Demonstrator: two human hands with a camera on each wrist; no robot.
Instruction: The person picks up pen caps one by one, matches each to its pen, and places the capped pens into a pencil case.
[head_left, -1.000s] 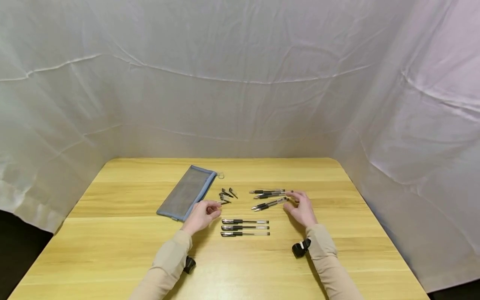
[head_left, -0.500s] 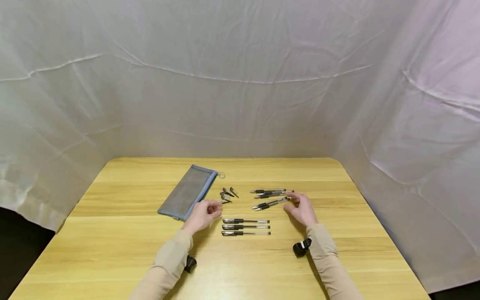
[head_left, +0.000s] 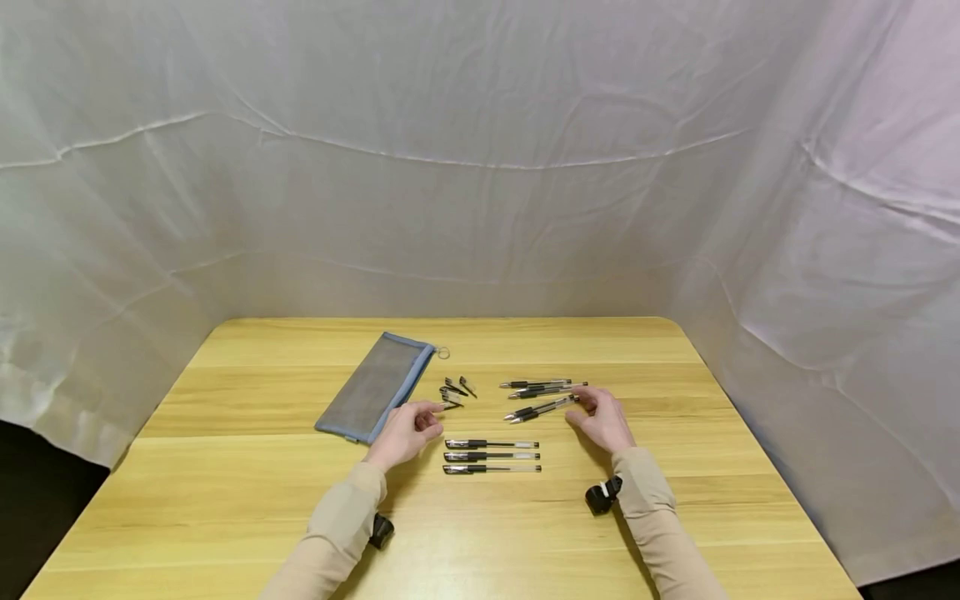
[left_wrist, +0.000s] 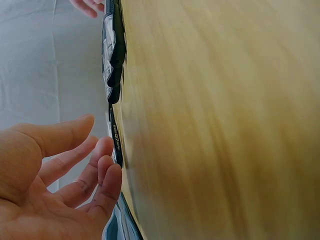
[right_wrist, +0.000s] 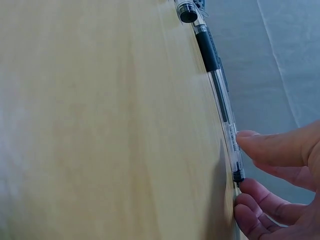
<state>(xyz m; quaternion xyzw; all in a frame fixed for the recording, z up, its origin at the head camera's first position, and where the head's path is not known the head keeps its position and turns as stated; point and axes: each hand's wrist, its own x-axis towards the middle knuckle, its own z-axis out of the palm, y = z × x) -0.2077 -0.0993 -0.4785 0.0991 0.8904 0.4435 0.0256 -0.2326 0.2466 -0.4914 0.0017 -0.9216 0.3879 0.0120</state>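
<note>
My left hand (head_left: 401, 433) hovers low over the table beside the loose black pen caps (head_left: 452, 392), fingers loosely bent. In the left wrist view its fingertips (left_wrist: 112, 172) are right at the end of one cap (left_wrist: 116, 140), thumb well apart. My right hand (head_left: 603, 421) rests at the tail ends of several uncapped gel pens (head_left: 536, 410), which have clear barrels and black grips. The right wrist view has the thumb tip at the barrel of a pen (right_wrist: 222, 100) lying on the table, fingers by its tail. Three capped gel pens (head_left: 491, 457) lie parallel between my hands.
A grey mesh zip pouch (head_left: 375, 387) with blue edging lies flat left of the caps, its zip ring pointing to the back. The wooden table (head_left: 480, 533) is enclosed by hanging pale cloth (head_left: 480, 208) at the back and sides.
</note>
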